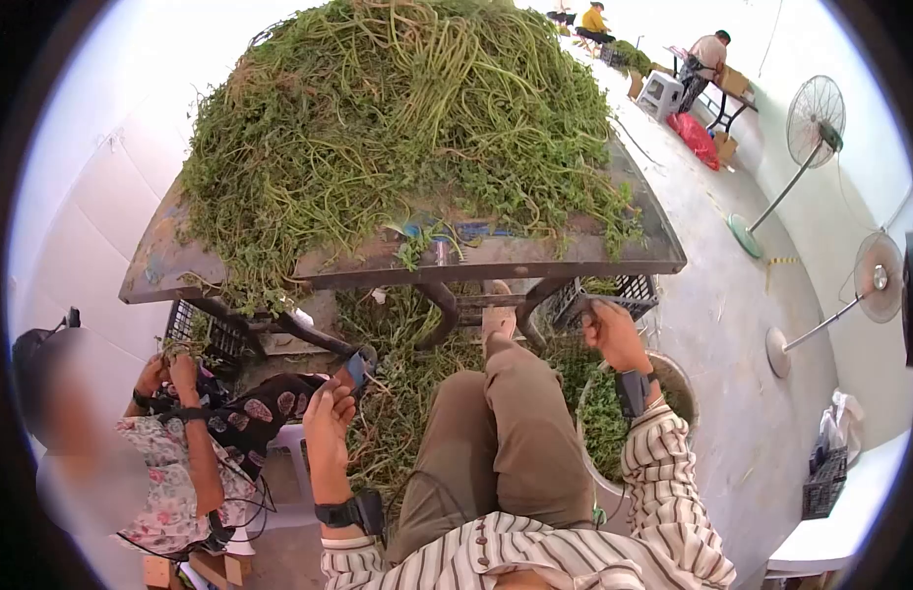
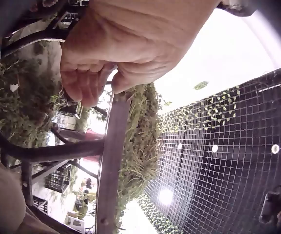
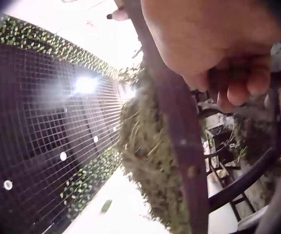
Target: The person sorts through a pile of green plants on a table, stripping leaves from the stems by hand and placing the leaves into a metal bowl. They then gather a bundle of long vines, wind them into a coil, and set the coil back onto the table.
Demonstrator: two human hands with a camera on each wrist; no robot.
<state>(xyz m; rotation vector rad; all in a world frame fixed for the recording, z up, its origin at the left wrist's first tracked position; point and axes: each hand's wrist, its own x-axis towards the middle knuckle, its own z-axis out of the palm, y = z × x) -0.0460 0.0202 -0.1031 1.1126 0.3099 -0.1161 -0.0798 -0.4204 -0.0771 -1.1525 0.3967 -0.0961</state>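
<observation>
My left hand is raised beside my left knee, palm partly up and fingers loosely bent. The left wrist view shows this hand with a gap between thumb and forefinger; some green stems overlap just below its fingertips. On the other side, my right hand hangs in front of the table's right corner with bent fingers, overlapping a black crate. No held thing shows in the right hand. A big heap of leafy green stems covers the table ahead of me.
A round tub of greens stands by my right leg. More stems litter the floor under the table. At left, a seated person handles greens over another crate. Standing fans and a white table are at right.
</observation>
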